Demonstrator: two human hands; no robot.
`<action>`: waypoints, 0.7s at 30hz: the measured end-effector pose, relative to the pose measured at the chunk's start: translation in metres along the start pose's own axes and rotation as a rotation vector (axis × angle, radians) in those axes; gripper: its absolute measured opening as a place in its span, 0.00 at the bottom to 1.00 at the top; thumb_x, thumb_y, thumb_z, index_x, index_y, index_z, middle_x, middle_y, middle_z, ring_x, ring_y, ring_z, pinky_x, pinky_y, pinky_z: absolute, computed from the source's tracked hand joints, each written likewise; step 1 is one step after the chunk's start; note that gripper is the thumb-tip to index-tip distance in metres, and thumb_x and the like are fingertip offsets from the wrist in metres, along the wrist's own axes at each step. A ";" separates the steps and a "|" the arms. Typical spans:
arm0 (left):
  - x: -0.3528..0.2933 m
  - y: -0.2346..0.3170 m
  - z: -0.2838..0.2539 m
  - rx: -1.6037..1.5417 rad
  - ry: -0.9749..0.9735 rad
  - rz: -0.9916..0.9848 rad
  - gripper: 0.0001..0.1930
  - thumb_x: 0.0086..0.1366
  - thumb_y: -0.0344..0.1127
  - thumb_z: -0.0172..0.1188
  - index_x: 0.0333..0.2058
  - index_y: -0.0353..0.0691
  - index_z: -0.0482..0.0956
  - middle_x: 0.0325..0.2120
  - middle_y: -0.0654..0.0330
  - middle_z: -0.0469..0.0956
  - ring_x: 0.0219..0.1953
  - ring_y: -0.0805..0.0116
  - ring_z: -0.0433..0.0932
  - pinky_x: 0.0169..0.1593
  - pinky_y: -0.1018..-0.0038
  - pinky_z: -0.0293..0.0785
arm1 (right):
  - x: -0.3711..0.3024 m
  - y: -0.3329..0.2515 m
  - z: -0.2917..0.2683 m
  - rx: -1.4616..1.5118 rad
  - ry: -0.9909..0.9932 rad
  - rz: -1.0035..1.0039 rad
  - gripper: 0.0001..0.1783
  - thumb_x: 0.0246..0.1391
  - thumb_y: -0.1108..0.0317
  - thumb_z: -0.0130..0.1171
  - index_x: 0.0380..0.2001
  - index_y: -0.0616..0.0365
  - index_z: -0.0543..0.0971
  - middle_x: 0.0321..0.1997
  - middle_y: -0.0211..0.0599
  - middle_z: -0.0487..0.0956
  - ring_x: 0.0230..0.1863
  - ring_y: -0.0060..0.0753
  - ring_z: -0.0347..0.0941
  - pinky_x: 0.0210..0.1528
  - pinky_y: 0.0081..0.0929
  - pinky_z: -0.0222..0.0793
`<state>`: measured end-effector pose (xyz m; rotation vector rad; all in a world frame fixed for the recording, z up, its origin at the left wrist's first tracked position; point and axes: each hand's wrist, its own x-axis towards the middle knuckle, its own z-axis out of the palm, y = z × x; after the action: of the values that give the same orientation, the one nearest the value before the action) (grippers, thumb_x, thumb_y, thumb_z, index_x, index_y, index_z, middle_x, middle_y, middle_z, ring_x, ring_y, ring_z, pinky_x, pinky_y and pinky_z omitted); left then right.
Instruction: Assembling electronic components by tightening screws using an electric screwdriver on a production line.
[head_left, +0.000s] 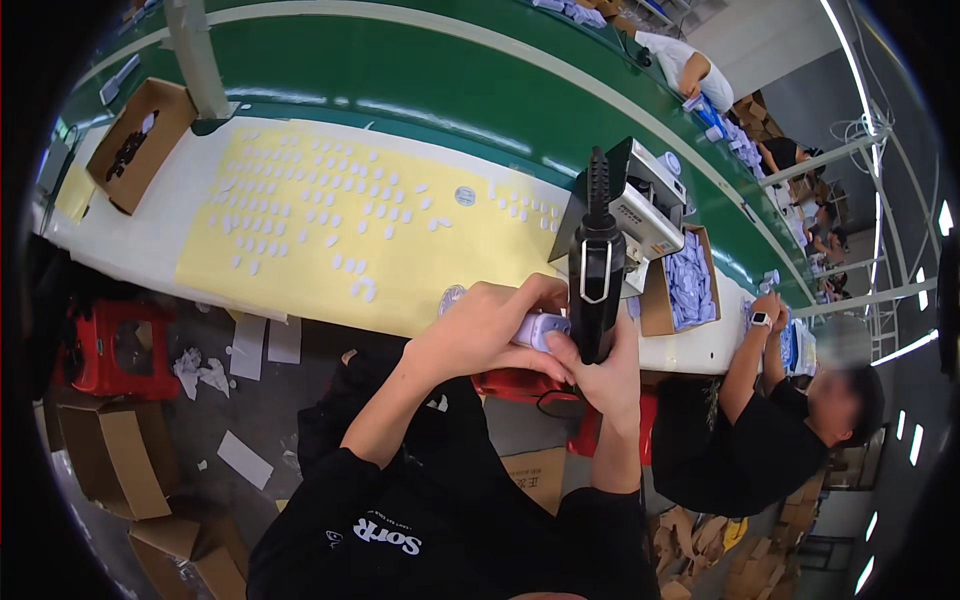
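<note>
My left hand [492, 330] is closed around a small lavender plastic casing [540, 328] in front of my body, at the near edge of the table. My right hand [608, 375] meets it from the other side, its thumb pressed against the casing. A black electric screwdriver [597, 265], with a ribbed cord end at the top and a metal loop, stands upright in front of my right hand and hides most of its fingers. The tool's lower tip cannot be made out. Beside my left wrist lies a round clear piece [452, 297].
Many white oval pieces [385, 210] lie on a yellow sheet [300, 270]. A silver-black machine [640, 205] and a carton of lavender parts [688, 285] stand right. A carton with dark parts [165, 150] is left. A co-worker [750, 430] sits right; red stool [125, 345] below left.
</note>
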<state>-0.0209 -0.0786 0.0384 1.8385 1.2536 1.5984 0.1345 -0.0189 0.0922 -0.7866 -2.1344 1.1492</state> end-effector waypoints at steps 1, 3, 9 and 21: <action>0.001 -0.003 -0.003 -0.018 -0.046 -0.029 0.34 0.45 0.53 0.68 0.44 0.38 0.65 0.30 0.53 0.78 0.31 0.53 0.79 0.34 0.69 0.74 | 0.004 0.002 0.000 0.002 0.012 0.018 0.24 0.42 0.67 0.68 0.42 0.62 0.71 0.29 0.33 0.75 0.26 0.16 0.69 0.25 0.16 0.63; 0.008 -0.013 0.000 -0.049 -0.121 -0.057 0.34 0.45 0.53 0.68 0.44 0.39 0.65 0.30 0.53 0.78 0.31 0.54 0.79 0.34 0.69 0.74 | 0.013 0.003 -0.005 0.019 -0.056 0.017 0.27 0.40 0.68 0.68 0.44 0.62 0.70 0.29 0.33 0.75 0.27 0.16 0.69 0.26 0.17 0.63; 0.017 -0.043 0.003 -0.322 -0.002 0.023 0.30 0.48 0.53 0.67 0.41 0.37 0.67 0.29 0.54 0.77 0.28 0.64 0.77 0.32 0.73 0.73 | 0.033 0.015 -0.050 0.641 0.060 -0.160 0.35 0.50 0.44 0.55 0.50 0.59 0.59 0.24 0.32 0.67 0.16 0.19 0.61 0.16 0.15 0.59; 0.015 -0.062 0.004 -0.572 0.162 0.087 0.25 0.44 0.48 0.68 0.37 0.40 0.72 0.30 0.57 0.78 0.30 0.64 0.78 0.30 0.76 0.72 | 0.106 0.051 -0.058 0.308 0.697 -0.375 0.31 0.54 0.41 0.45 0.43 0.60 0.60 0.21 0.33 0.64 0.13 0.22 0.59 0.15 0.20 0.56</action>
<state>-0.0404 -0.0330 -0.0017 1.4365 0.6716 1.9315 0.1182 0.1108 0.0975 -0.5102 -1.4038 0.8143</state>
